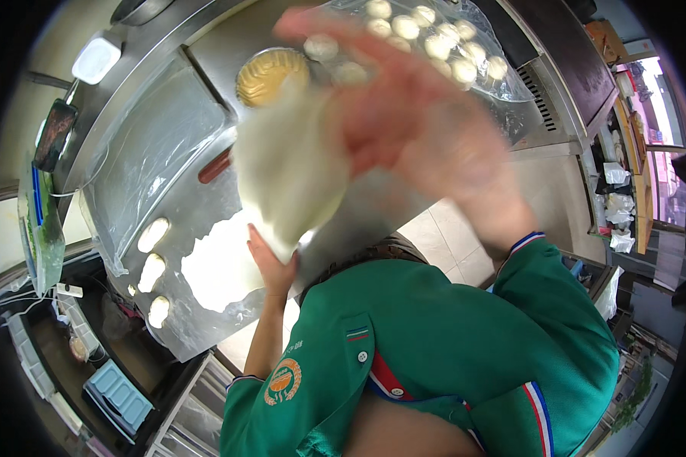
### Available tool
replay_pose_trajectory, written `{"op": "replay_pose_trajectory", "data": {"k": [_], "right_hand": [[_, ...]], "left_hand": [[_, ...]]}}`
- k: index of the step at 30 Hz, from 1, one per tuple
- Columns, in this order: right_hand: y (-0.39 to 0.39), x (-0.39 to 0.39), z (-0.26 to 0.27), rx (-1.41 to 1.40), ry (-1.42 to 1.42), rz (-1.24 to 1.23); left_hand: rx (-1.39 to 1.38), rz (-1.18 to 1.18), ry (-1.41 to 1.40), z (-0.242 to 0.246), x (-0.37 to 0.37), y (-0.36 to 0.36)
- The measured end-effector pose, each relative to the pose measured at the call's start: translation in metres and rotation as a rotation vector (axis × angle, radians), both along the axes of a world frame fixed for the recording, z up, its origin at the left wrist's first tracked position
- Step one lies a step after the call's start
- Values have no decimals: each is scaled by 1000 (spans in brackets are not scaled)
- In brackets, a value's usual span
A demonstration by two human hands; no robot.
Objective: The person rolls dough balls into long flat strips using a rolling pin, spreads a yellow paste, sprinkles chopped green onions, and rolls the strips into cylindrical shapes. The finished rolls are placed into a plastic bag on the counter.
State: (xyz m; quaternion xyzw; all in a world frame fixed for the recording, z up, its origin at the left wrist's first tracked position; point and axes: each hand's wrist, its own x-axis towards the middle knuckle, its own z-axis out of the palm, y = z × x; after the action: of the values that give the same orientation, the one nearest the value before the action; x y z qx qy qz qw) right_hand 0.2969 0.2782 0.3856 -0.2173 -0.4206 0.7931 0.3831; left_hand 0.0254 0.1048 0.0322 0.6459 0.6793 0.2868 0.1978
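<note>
A thin pale dough sheet (288, 165) hangs raised and blurred over the steel worktop. Its lower tip lies between the thumb and fingers of my left hand (271, 265). My right hand (389, 108) is lifted close to the camera, strongly blurred, with some fingers stretched out. It meets the sheet's right edge, though whether it grips there is unclear. Flat on the worktop, beside my left hand, spreads a bright white dough sheet (217, 268). A reddish-brown handle (214, 165), perhaps a rolling pin's, pokes out from behind the raised sheet.
A metal bowl (271, 77) has yellow contents. Several dough balls (437, 45) lie under clear plastic beyond my right hand. Three small dough pieces (151, 273) sit at left, near a plastic-covered area (154, 143). A phone (56, 134) and white container (97, 57) stand at the far edge.
</note>
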Motion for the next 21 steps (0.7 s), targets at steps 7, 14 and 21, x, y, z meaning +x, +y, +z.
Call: {"op": "replay_pose_trajectory", "data": {"k": [7,14,21], "right_hand": [[99,323,-89,243,-95,-544],[102,558,-361,-309,-718,-686],[89,625,-389,38,-1029,-612]], "left_hand": [[319,281,-516,70,130,64],[-118,-372,321,18,262,140],[-94,-388,282,10,240,127]]}}
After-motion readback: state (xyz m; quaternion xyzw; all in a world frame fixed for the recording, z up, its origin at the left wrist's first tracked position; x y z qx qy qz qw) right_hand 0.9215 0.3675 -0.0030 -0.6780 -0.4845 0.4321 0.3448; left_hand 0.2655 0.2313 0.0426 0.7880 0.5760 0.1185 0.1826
